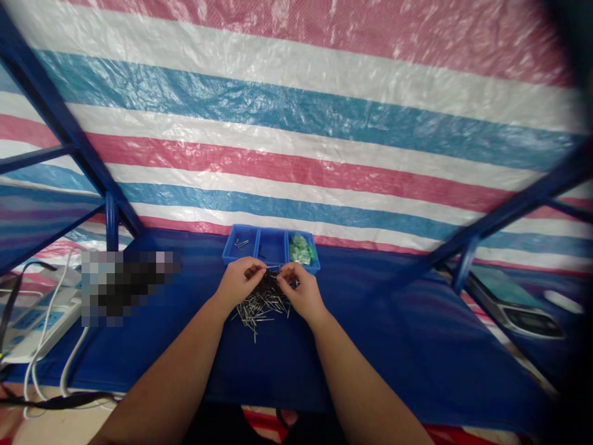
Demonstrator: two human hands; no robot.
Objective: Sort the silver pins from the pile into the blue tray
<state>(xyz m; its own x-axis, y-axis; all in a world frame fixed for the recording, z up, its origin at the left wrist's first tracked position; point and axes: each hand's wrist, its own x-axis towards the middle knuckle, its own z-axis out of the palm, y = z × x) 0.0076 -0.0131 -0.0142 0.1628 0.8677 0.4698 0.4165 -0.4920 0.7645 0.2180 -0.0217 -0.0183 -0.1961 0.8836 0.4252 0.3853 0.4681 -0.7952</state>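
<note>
Over a pile of thin metal pins, like nails or long screws, my two hands meet close together. A slim silvery pin spans the small gap between them, its ends at the fingertips. My left hand is closed in a pinch at one end. At the other end, my right hand pinches with thumb and finger. Just beyond stands a blue tray with three compartments. A few pins lie in its left one, and green translucent pieces fill the right one. Fingers hide part of the tray's front edge.
Blue cloth covers the table. To the left are a white power strip with cables and a pixelated object. A digital scale sits at the right. Blue metal bars and a striped sheet enclose the space.
</note>
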